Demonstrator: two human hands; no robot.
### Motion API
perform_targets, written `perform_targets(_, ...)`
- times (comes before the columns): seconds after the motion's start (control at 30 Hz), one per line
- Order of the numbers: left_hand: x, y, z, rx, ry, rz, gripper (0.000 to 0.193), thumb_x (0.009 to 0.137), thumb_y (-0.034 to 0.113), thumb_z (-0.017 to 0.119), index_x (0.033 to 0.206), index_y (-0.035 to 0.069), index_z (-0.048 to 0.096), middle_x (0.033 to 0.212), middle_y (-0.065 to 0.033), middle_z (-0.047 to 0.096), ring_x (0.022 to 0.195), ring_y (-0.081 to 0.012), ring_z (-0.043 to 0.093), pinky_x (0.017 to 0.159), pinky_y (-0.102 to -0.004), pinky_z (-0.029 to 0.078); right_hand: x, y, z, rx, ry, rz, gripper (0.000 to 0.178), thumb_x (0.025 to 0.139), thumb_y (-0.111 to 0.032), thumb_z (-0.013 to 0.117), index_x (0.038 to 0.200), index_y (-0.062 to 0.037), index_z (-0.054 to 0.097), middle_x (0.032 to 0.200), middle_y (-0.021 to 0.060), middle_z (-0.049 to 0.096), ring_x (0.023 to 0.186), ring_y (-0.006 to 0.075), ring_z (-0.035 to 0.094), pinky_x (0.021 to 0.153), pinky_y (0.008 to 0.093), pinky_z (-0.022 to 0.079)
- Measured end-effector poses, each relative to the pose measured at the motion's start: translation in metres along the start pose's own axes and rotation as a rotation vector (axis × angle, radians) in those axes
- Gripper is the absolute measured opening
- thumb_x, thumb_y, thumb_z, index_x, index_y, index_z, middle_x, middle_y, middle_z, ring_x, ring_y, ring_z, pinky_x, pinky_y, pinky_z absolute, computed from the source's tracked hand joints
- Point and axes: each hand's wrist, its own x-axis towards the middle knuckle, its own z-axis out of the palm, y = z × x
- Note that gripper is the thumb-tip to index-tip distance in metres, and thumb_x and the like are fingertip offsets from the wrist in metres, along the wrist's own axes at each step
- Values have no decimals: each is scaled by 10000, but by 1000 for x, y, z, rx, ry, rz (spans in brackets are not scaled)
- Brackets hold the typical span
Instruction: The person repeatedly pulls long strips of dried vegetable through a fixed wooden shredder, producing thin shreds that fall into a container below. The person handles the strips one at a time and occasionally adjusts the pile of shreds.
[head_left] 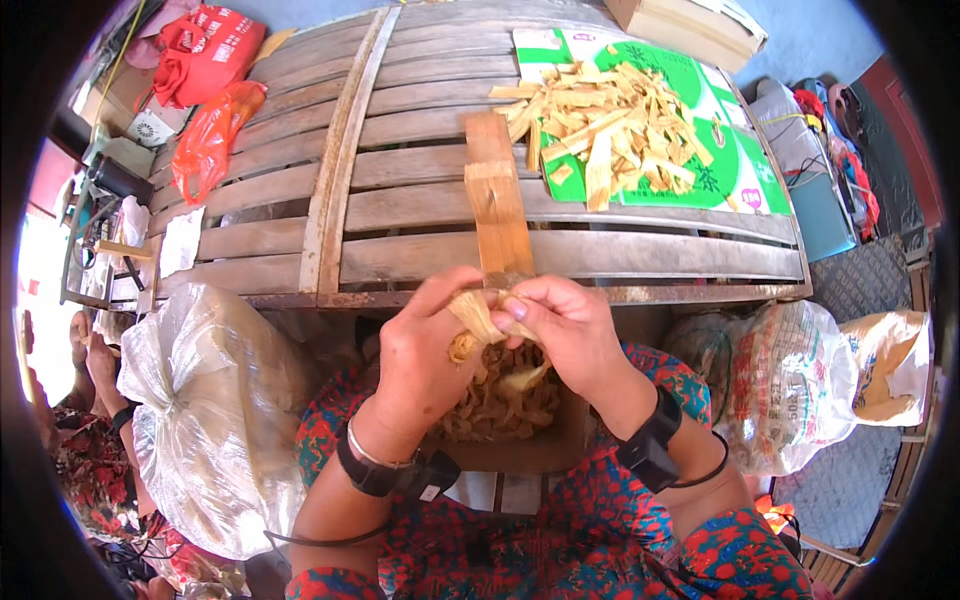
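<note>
A pale yellow, folded fibrous strip (478,316) is pinched between my two hands, over my lap. My left hand (425,345) wraps its fingers around the thicker, rolled part. From the other side my right hand (572,328) grips the strip with thumb and forefinger, close to the left fingertips. Below them, a brown box (490,457) on my lap holds many curled, shaved pieces (510,405) of like colour. Just beyond my hands, a wooden board (500,225) with a raised block lies across the slatted table's near edge. My fingers partly hide the strip.
On the slatted table (420,215), yellow strips (625,130) are heaped on a green cardboard sheet (735,195). Large filled plastic bags (215,420) stand left, and a filled sack (780,385) stands right. Red bags (215,130) lie far left. Another person's hands (95,350) show at the left edge.
</note>
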Motion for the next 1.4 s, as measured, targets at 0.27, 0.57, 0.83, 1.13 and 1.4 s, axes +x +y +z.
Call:
perform_targets(0.27,-4,-8,4,11,-225,7,110,792,-30,621,895,-33,660,1052,-154,646,920,-296,648,795,-332,526,-2,1,-6,-868,-152,-214,247,922,-295,553,824,-73,601,708,171,590,638,358,585,558,420,465)
perform_targets(0.57,-2,10,-33,-1076,75,-381,85,828,24,646,802,-57,656,1038,-125,606,715,-121,549,667,-242,451,-10,-11,-20,267,-418,526,502,974,-472,472,687,-65,531,576,-49,396,498,53,306,452,216,230)
perform_targets(0.83,4,-4,-24,-798,-17,-653,326,801,201,756,1019,-10,636,907,-46,636,654,-80,549,582,-212,443,-1,-10,-14,362,-275,562,435,957,-396,551,663,-76,530,551,-72,349,460,32,252,424,218,172)
perform_targets(1.13,3,-16,-1,-792,-44,-788,151,838,95,689,943,20,609,773,-39,631,634,-100,583,577,-230,470,11,-2,-34,-289,-18,166,315,894,-342,658,848,-34,606,669,-19,578,585,41,467,515,216,370)
perform_targets(1.4,33,-58,40,-565,122,-788,156,880,168,666,903,28,599,728,-1,584,634,-88,555,572,-230,459,60,19,-36,-1077,331,-163,260,814,-275,725,824,-72,563,654,107,609,622,303,612,580,373,480)
